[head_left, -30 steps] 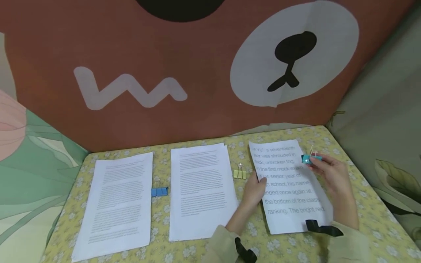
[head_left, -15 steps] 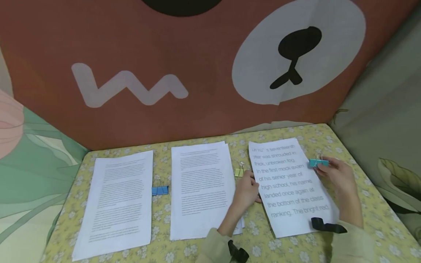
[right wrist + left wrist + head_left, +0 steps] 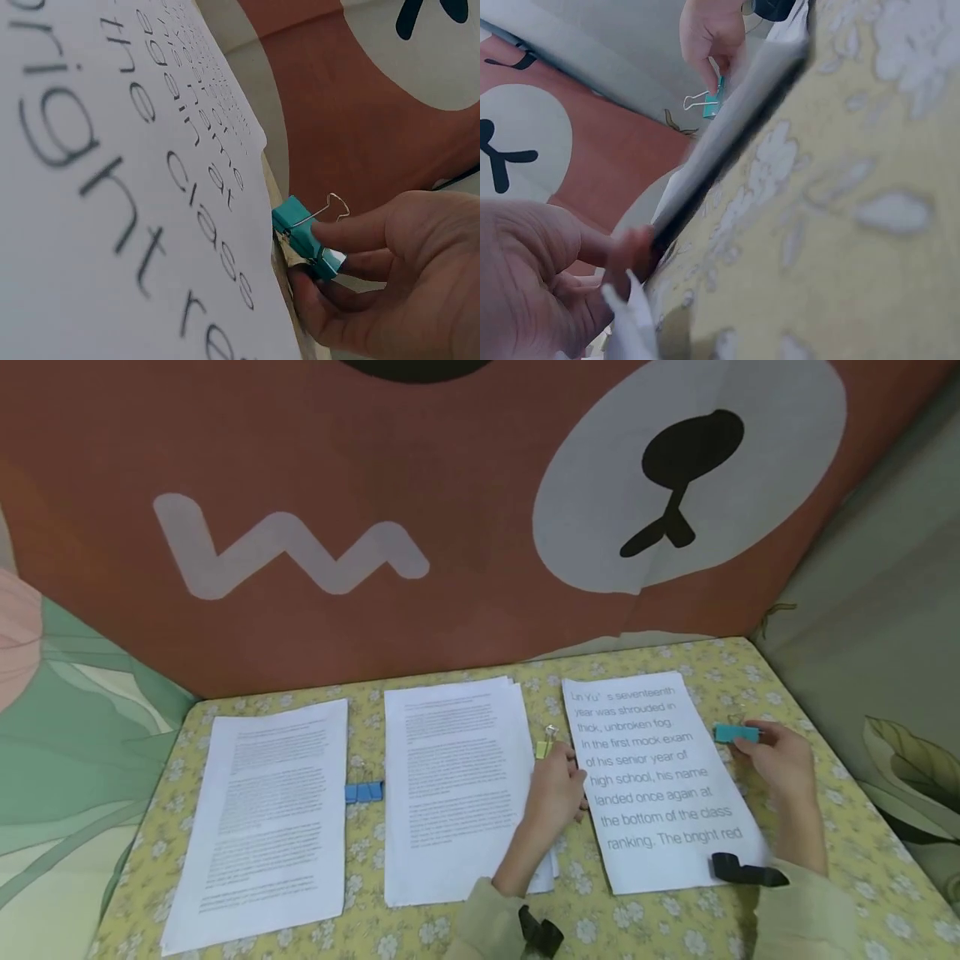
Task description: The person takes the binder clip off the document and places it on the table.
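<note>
A stack of paper with large print (image 3: 652,777) lies at the right of the table. My left hand (image 3: 553,793) is at its left edge; in the left wrist view the fingertips (image 3: 634,251) touch or nearly touch the stack's side, blurred. Beyond the right edge, my right hand (image 3: 783,764) pinches a teal binder clip (image 3: 737,733) between thumb and fingers. From the right wrist, the clip (image 3: 304,236) shows one wire handle raised, beside the sheets and apart from their top face. A yellow binder clip (image 3: 543,749) is partly hidden behind my left hand.
Two more stacks of small print, the middle one (image 3: 450,793) and the left one (image 3: 262,827), lie on the flowered tablecloth (image 3: 367,868). A blue binder clip (image 3: 364,792) sits between them. A brown bear-patterned backdrop (image 3: 480,610) rises behind the table.
My left hand has let go of the right stack's edge and shifted slightly left, its thumb off the page. My right hand has carried the teal clip rightward, away from the sheets.
</note>
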Action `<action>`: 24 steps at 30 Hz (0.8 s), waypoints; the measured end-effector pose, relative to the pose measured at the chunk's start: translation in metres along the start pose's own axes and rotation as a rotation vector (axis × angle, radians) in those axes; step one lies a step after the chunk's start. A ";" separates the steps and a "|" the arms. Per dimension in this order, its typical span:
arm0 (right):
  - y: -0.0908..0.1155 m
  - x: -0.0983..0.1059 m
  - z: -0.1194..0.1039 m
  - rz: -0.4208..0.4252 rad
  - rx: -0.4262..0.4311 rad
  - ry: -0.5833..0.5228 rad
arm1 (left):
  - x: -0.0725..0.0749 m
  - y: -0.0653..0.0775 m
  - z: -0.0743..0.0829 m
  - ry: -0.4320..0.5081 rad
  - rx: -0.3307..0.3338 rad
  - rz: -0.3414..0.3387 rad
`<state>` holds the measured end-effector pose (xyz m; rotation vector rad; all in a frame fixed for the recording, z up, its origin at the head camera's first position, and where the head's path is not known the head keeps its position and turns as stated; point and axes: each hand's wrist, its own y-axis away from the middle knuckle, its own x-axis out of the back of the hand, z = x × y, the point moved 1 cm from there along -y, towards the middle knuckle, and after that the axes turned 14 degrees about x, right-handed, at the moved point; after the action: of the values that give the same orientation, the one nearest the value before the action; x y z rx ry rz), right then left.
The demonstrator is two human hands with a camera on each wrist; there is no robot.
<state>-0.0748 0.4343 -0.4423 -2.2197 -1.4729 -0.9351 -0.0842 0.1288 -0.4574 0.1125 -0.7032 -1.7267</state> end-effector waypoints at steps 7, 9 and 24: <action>0.000 0.009 -0.017 -0.062 0.043 0.166 | 0.010 0.005 0.010 -0.227 -0.106 0.037; 0.000 0.011 -0.026 -0.057 0.048 0.172 | 0.015 0.008 0.014 -0.314 -0.206 0.073; 0.024 0.003 -0.094 0.066 0.393 0.195 | 0.107 0.028 0.026 -0.550 -0.627 0.425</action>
<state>-0.0845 0.3717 -0.3688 -1.8284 -1.3510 -0.7416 -0.1021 0.0387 -0.3910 -0.9110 -0.4905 -1.4861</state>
